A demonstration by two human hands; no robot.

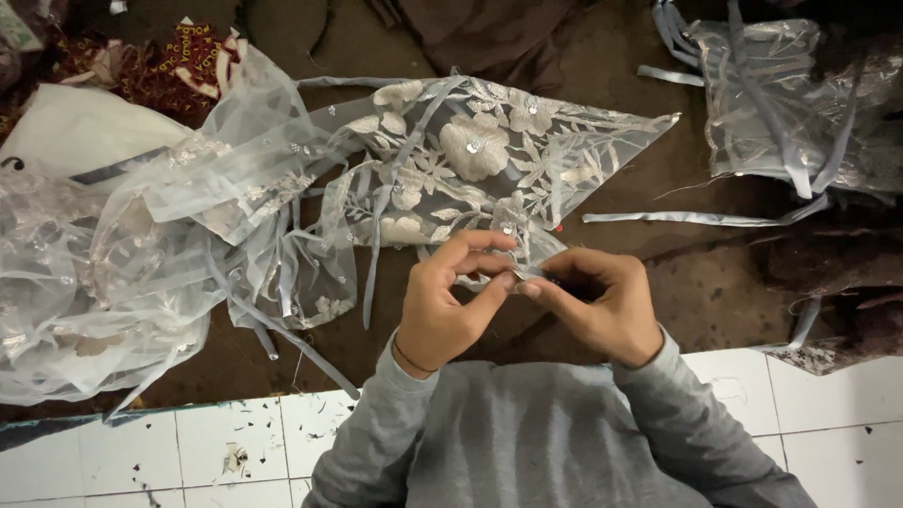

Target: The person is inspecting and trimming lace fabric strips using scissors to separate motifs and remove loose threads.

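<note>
Lace fabric (489, 160), sheer grey net with pale embroidered flowers and small sequins, lies spread across the middle of the frame on a brown worktop (715, 292). Its lower edge runs down to the 2 hands at centre frame. No container shows; the cloth lies loose in heaps.

The left hand (442, 301) has its grip closed, thumb and forefinger pinched on the lace edge just where it meets the other hand. The right hand (602, 306) also has a closed grip, its fingertips (531, 287) pressed to the same spot and touching the left thumb. Something small and metallic glints between the 2 grips, but it is too small to tell what it is. Both arms wear grey sleeves (376, 423).

At the left of the frame sits a large heap of white tulle (103, 273), with grey ribbon strips (273, 320) trailing from it toward the bottom. At the upper right lies another bundle of sheer grey fabric (781, 103) with ribbons, and 1 long ribbon (696, 218) stretches flat across the worktop beside it. A patterned dark red cloth (179, 66) shows at the upper left. White tiles (188, 452), littered with thread scraps, fill the bottom of the frame.
</note>
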